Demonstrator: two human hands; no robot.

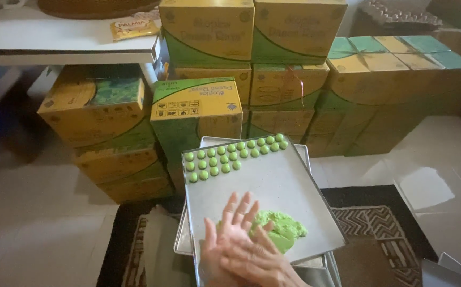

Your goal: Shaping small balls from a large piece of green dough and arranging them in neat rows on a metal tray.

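Far left, up high: a flat white shelf (pixel 55 37) with a small yellow packet (pixel 134 26) on it. Below and beside it, stacked yellow-and-green cardboard boxes (pixel 95 109) - lots of them, all the way across the back.

In the middle, a shiny square silver metal tray (pixel 299 186), tilted a little and resting on another tray underneath. At its top edge, small round green dough balls (pixel 225 157) lined up in neat rows, touching or nearly touching. Third row short, with bare metal just after its last ball.

Low on the tray, the left hand (pixel 224 234) with fingers stretched flat and pointing up. Pressed against it palm to palm, the right hand (pixel 265 264), also flat, fingers lying across. Neither one curled or gripping. Cannot tell if a bit of dough sits between the palms - hidden there.

Just to the right of the hands and touching them, a soft lump of bright green dough (pixel 283 228) on the tray's lower part.

Looks like the rolling step: palms rubbing together to make one more little ball. For a fresh ball, need of gentle, even pressing and a free spot in the short row.

Further right, a dark rug with a zigzag pattern (pixel 371 223) on the pale floor (pixel 443 175).
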